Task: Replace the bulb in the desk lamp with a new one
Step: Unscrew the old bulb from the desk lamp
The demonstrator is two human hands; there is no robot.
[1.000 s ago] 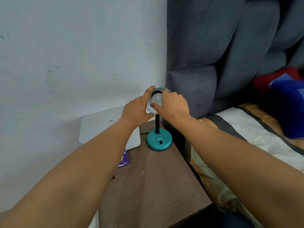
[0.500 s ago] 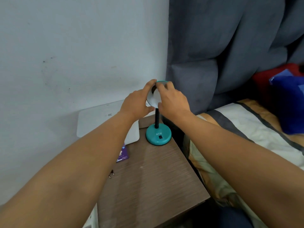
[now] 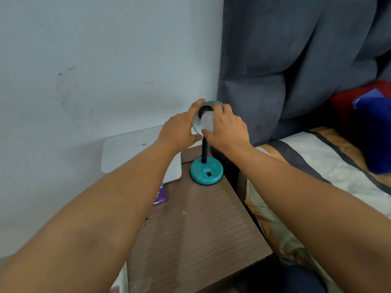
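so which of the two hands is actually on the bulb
The right hand: its fingers wrap the white bulb at the lamp's socket. The left hand grips the lamp shade rim instead, steadying it.

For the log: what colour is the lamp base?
Teal lamp base, white "ATN" lettering; head view.

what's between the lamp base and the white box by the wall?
Head view: only bare wood of the nightstand shows between the teal lamp base and the white box. The left forearm hides part of that stretch.
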